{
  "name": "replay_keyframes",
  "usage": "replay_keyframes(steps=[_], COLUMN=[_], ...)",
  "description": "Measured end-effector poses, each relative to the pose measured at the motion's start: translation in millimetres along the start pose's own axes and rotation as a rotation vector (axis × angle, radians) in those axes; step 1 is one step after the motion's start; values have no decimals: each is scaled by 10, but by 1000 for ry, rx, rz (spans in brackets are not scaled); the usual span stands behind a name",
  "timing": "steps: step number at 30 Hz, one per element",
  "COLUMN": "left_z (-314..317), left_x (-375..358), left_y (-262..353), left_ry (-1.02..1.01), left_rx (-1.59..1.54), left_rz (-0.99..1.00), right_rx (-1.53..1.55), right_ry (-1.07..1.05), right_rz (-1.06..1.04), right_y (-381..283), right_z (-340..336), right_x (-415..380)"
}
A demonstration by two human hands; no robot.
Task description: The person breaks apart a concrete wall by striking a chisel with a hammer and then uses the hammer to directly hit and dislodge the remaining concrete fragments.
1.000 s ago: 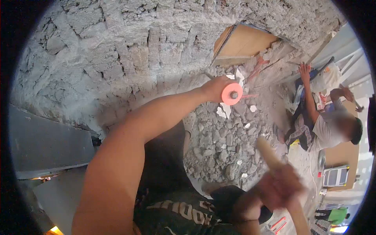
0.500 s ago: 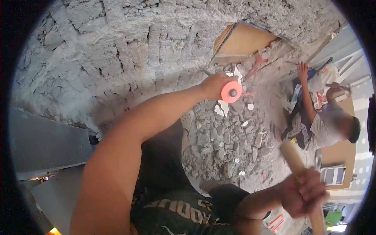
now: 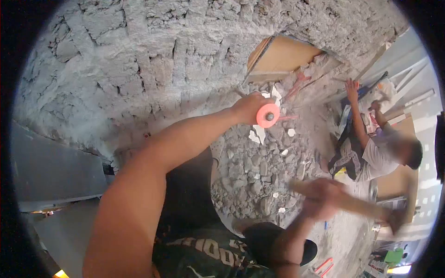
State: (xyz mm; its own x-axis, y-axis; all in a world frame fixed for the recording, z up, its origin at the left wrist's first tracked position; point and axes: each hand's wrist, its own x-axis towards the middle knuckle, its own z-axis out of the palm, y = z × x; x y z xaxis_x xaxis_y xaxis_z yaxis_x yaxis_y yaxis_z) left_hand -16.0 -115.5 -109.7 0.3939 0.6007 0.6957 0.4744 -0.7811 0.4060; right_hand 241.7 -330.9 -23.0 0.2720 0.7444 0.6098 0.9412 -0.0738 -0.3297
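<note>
Two hands work at the rough wall [image 3: 139,60]. Left hand [image 3: 248,107] wraps tight around a chisel [image 3: 268,116], keeping its tip on the wall. Right hand [image 3: 320,199], back from the wall, grips a blurry hammer [image 3: 366,209], ready to hit.

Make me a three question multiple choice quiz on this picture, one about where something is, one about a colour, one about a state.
1. Where is the tip of the chisel?
A. against the grey wall
B. on the rubble
C. in a bucket

2. What colour is the hand guard?
A. blue
B. orange-pink
C. green

3. How is the right hand?
A. open and empty
B. flat on the wall
C. shut on the wooden hammer handle

Answers: 1 A, the left hand presses it to the wall; 2 B, the disc is orange-pink; 3 C, its fingers wrap the blurred handle.
</note>
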Motion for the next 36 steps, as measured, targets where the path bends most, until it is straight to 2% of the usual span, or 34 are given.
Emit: replay_keyframes(steps=[1, 2, 3, 4, 6, 7, 8, 9, 10, 12, 13, 14, 15, 16, 17, 18, 19, 20, 21, 22, 23, 24, 25, 26, 27, 28, 29, 32, 35, 36], left_z=[36, 42, 13, -1, 1, 9, -22, -54, -17, 68, 114, 73, 46, 14, 10, 6, 23, 46, 63, 79, 60, 14, 2, -30, -50, -41, -8, 91, 32, 11], left_x=[-4, -3, 12, 16, 7, 13, 21, 35, 23, 14, -57, 10, 20, 17, 5, 30, 36, 22, 11, 7, 13, 28, 35, 45, 45, 38, 46, 15, 60, 86], left_y=[-46, -52, -42, -36, -28, -5, 4, 3, 33, -123, -51, -71, -27, -34, -9, -15, -37, -57, -73, -80, -69, -45, 3, 29, 71, 118, 72, -18, 70, 114], left_ry=[-22, -26, -39, -52, -43, -31, -25, -37, -61, 12, -71, -135, -136, -138, -128, -112, -118, -123, -94, -63, -66, -71, -75, -71, -73, -80, -11, -71, -77, -65], left_rx=[-29, -35, -29, -22, -30, -34, -29, -79, -143, -96, -174, -218, -84, -80, -55, -27, -26, -32, -34, -36, -39, -55, -75, -68, -127, -191, -171, -172, -68, -55], left_rz=[14, 7, 16, 26, -4, -24, -21, -42, -62, -35, -88, -119, -133, -139, -97, -48, -57, -63, -51, -37, -39, -50, -58, -52, -100, -148, -74, -61, 8, 39], right_rx=[843, 1318, 1630, 1774, 1217, 1205, 1024, 777, 879, 968, 1014, 919, 839, 320, 334, 640, 1081, 1444, 1658, 1746, 1598, 1251, 822, 659, 882, 917, 933, 924, 782, 795], right_ry=[246, 523, 256, 263, 406, 34, -419, -798, -693, -648, -617, -469, -320, -169, 16, 170, 276, 269, 221, 207, 277, 315, 79, -451, -871, -604, -595, -623, -534, -523], right_rz=[78, 30, -346, -406, -376, -173, 46, 145, 350, 349, 412, 205, -21, -205, -177, -159, -181, -325, -498, -526, -465, -310, -165, -14, 342, 400, 378, 508, 407, 432], right_y=[-346, -693, -501, -714, -353, -264, -174, -93, -115, -218, -162, -100, 20, 493, 298, 62, -153, -312, -389, -575, -523, -245, 14, 86, -158, -116, -117, 120, 323, 396], right_z=[-365, -731, -985, -1110, -545, -10, 523, 1052, 1175, 1112, 863, 715, 669, 664, 267, -101, -412, -708, -926, -1000, -782, -255, 337, 895, 1093, 1231, 1321, 1077, 970, 974], right_x=[216, 433, 534, 526, 273, -70, -414, -754, -984, -749, -809, -707, -498, -299, -57, 187, 404, 566, 654, 584, 402, 72, -318, -649, -760, -1018, -910, -941, -687, -696])
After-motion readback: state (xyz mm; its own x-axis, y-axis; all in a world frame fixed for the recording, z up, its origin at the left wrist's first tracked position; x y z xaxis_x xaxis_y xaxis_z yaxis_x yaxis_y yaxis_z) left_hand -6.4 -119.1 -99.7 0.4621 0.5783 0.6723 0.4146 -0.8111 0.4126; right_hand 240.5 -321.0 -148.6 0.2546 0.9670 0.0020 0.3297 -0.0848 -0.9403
